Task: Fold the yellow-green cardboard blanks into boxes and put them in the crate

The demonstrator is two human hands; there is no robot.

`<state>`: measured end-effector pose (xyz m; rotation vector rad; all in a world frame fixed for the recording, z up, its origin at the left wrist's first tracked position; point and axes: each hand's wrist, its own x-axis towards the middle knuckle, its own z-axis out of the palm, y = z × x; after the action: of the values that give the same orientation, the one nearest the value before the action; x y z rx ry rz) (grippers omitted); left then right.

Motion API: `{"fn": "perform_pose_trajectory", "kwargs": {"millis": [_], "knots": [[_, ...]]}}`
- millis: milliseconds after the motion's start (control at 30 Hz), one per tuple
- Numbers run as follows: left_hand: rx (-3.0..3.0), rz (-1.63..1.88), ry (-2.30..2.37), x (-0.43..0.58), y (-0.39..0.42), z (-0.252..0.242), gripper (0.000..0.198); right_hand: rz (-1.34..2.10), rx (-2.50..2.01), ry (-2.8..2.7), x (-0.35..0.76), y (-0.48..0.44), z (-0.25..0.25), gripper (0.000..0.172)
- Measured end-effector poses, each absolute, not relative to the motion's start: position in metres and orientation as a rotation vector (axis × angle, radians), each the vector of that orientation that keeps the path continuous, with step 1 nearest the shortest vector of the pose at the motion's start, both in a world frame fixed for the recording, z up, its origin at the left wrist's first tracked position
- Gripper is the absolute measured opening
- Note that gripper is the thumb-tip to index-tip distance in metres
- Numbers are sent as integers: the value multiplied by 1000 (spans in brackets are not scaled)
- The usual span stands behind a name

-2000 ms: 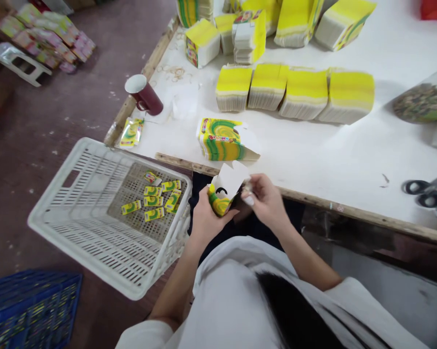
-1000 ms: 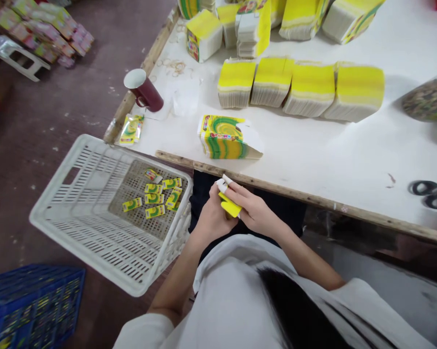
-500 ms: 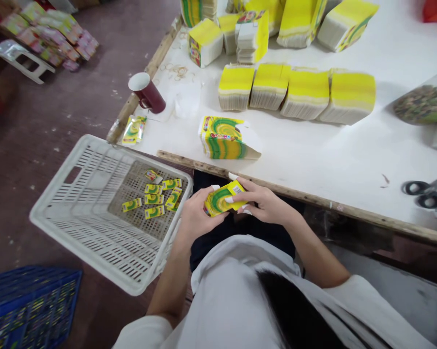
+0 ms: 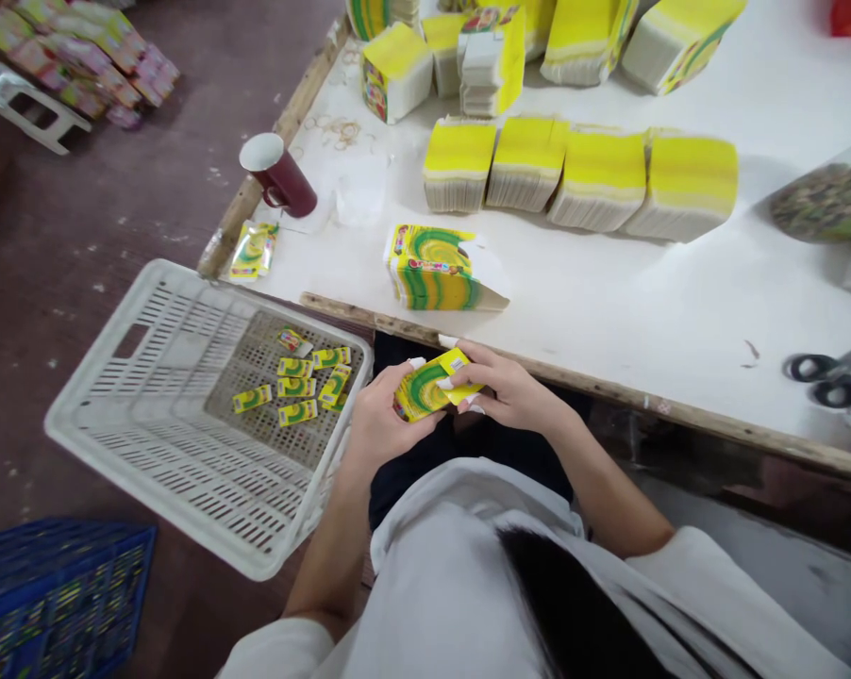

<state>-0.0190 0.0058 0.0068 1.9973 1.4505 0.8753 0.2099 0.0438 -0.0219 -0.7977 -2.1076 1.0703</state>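
Note:
Both hands hold one small yellow-and-green carton (image 4: 429, 387) over my lap, just below the table's front edge. My left hand (image 4: 381, 420) cups its left end from underneath. My right hand (image 4: 508, 394) pinches its right end with taped fingertips. The carton looks folded shut. A pile of flat yellow-green carton blanks (image 4: 436, 269) lies on the white table (image 4: 644, 302) right above the hands. To my left a white plastic crate (image 4: 149, 443) holds several finished small cartons (image 4: 305, 377).
Rows of stacked yellow blanks (image 4: 581, 174) fill the table's back. A dark red mug (image 4: 278, 176) and a small packet (image 4: 253, 251) sit near the left corner, scissors (image 4: 832, 377) at the right edge. A blue crate (image 4: 50, 594) stands on the floor at lower left.
Two seconds ago the carton stood open with its white flaps up. Both hands folded and pressed it shut, then turned it flat; since half a second ago it has barely moved.

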Motion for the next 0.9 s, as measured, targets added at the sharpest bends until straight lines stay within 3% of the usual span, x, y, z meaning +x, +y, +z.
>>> {"fn": "perform_pose_trajectory", "kwargs": {"millis": [67, 200, 267, 400, 567, 633, 733, 900], "knots": [[2004, 905, 1465, -15, 6, 8, 62, 1092, -816, -2093, 210, 44, -19, 24], [2035, 961, 1439, -4, 5, 9, 60, 1189, -844, -1933, 208, 39, -13, 59], [2051, 980, 1418, -1, 5, 9, 58, 1250, -866, -1855, 205, 36, -12, 64], [2073, 988, 1486, 3, 3, 5, 56, 1158, -1017, -1784, 191, 30, -18, 50], [1951, 975, 1618, -16, -1, -5, 58, 1071, -1071, -1611, 183, 33, -23, 62], [1883, 1127, 1914, -40, -2, -8, 58, 1035, -1129, -1479, 192, 45, -15, 43], [1753, 1225, 2381, -82, -4, -11, 93, 860, -1289, -1434, 207, 79, 8, 13], [1643, 1250, 2293, -102, -7, -16, 62, 505, -1550, -1685, 199, 137, 33, 17]]}}
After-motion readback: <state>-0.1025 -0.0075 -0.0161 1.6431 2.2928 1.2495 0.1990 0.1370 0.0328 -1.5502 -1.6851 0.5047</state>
